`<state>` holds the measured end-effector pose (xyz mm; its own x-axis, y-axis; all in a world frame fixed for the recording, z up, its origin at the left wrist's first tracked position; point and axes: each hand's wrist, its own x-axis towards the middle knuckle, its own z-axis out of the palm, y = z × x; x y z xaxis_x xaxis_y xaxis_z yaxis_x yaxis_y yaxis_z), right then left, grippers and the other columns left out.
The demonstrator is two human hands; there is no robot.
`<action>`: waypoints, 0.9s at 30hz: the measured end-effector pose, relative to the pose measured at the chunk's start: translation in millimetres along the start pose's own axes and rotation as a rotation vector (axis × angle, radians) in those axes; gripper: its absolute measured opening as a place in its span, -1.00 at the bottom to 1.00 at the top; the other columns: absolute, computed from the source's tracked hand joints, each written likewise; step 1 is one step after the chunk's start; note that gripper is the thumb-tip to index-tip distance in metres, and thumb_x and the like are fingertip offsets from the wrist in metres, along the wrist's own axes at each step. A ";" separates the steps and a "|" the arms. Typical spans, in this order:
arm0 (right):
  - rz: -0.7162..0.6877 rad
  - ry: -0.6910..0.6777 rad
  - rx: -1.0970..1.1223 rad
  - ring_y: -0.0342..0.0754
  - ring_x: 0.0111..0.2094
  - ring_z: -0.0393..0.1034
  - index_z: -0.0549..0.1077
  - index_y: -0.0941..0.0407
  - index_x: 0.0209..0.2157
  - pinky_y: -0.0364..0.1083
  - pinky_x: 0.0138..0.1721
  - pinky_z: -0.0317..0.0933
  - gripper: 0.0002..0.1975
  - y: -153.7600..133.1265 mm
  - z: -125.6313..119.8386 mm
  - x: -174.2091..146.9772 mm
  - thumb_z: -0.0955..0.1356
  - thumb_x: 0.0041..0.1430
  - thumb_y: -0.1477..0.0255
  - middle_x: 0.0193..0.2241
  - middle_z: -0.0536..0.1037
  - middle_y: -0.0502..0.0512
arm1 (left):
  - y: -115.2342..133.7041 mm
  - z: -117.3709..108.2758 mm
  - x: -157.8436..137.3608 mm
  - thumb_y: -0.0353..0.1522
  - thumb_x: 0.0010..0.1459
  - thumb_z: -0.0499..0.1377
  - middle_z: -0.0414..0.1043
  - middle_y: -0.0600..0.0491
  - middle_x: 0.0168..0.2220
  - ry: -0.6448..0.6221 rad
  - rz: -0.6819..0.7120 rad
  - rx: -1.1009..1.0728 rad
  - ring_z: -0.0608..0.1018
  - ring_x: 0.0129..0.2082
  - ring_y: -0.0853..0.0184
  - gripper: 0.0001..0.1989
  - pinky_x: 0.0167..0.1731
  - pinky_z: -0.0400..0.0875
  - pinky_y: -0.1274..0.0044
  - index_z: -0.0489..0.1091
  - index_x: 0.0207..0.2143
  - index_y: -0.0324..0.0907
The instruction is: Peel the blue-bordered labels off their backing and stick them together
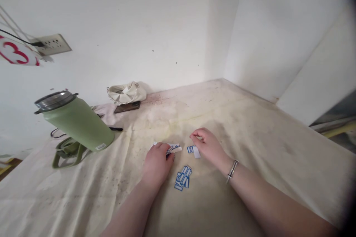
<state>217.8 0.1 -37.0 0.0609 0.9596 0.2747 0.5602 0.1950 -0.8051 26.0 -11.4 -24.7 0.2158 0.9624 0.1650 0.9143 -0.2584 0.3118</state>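
Observation:
My left hand (158,161) rests on the cloth with its fingers curled over a small bunch of white paper pieces (175,149), some edged in blue. The palm covers part of this bunch. My right hand (207,144) is raised slightly to the right, thumb and forefinger pinched together; whatever is between the fingertips is too small to tell. Below the right fingers lie a few blue-edged labels (190,149) beside a plain white piece (197,152). Nearer to me, between my forearms, is a loose pile of small white labels with blue borders (183,178).
A green bottle (80,122) stands uncapped at the left, its green lid (68,152) beside it. Behind are a cream pouch (128,92) with a bead chain, a dark phone (127,107) and a black pen-like object (116,129). A wrinkled cloth (133,200) covers the table; walls stand behind.

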 end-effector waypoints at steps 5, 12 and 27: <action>0.061 0.019 0.008 -0.02 -0.33 0.37 0.45 0.14 -0.42 -0.10 -0.33 0.20 -0.79 2.6 0.0 2.5 0.24 0.12 0.36 -0.37 0.48 0.11 | 0.5 1.0 -0.7 -0.33 0.12 0.07 0.43 0.02 -0.38 0.037 -0.018 -0.097 0.44 -0.34 0.29 -0.87 -0.38 0.21 0.52 0.39 -0.40 -0.15; 0.084 -0.012 0.020 -0.03 -0.36 0.38 0.45 0.14 -0.44 -0.11 -0.35 0.19 -0.78 0.0 -0.1 1.7 0.24 0.11 0.34 -0.39 0.49 0.09 | 3.7 2.4 -7.7 -0.21 0.28 -0.19 0.45 0.05 -0.48 0.048 -0.026 -0.328 0.46 -0.46 0.35 -0.56 -0.45 0.25 0.56 0.38 -0.44 -0.16; 0.137 -0.051 0.061 -0.05 -0.43 0.38 0.45 0.14 -0.43 -0.12 -0.41 0.19 -0.79 -7.0 -1.2 0.6 0.23 0.10 0.36 -0.43 0.51 0.09 | -1.8 -9.7 -3.5 -0.39 0.01 0.12 0.42 0.02 -0.25 0.068 -0.003 -0.105 0.43 -0.19 0.23 -0.83 -0.20 0.26 0.46 0.41 -0.29 -0.12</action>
<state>214.9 -1.0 -30.6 0.0906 0.9867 0.1348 0.4980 0.0723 -0.8642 20.3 -15.1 -16.8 0.1855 0.9563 0.2261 0.8735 -0.2659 0.4077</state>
